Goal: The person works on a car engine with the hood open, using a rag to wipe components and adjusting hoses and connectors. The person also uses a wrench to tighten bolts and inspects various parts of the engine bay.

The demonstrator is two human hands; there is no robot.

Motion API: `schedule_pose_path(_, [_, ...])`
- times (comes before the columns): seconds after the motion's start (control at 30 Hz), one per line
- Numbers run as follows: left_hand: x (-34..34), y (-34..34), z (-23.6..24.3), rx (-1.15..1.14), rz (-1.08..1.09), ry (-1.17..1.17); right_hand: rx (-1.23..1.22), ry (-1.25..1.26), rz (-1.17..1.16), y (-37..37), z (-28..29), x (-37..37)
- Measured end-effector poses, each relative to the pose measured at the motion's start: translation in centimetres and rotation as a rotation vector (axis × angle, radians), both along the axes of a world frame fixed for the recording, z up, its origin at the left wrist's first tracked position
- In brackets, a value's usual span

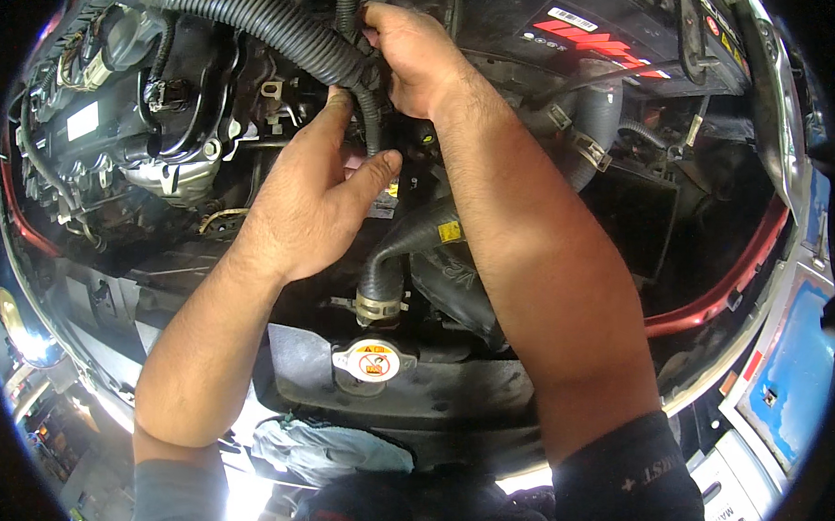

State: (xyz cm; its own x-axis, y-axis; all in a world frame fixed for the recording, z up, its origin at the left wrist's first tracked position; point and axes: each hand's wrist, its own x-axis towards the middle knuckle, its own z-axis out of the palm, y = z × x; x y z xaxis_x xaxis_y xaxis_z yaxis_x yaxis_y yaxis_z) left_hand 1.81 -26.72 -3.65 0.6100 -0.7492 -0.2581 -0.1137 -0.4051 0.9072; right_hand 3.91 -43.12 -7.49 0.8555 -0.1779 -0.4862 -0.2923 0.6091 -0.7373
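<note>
A black corrugated conduit point(268, 30) runs down from the top of the engine bay and branches between my hands. My left hand point(308, 205) is closed around the thinner lower branch point(369, 118), its thumb in front and its other fingers partly hidden behind. Just right of the branching point, my right hand point(418, 60) is curled with its fingers bent in against the conduit. Its fingertips are hidden, so what they pinch cannot be made out. Below the hands, a black radiator hose point(403, 242) ends at a metal clamp point(378, 307).
A radiator cap point(373, 360) sits below the hose clamp. The engine point(104, 134) fills the left side. A black battery point(631, 37) stands at the upper right, near a grey clamped hose point(599, 113). A light-blue cloth point(328, 448) lies on the front edge.
</note>
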Motion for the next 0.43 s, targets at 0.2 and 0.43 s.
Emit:
schedule_pose_path(0.2, [-0.1, -0.3, -0.1, -0.011, 0.061, 0.094, -0.051, 0.013, 0.004, -0.2, -0.7, 0.4])
schedule_pose_path(0.43, [-1.8, -0.5, 0.8, 0.015, 0.021, -0.103, -0.121, 0.086, 0.113, 0.2, 0.0, 0.1])
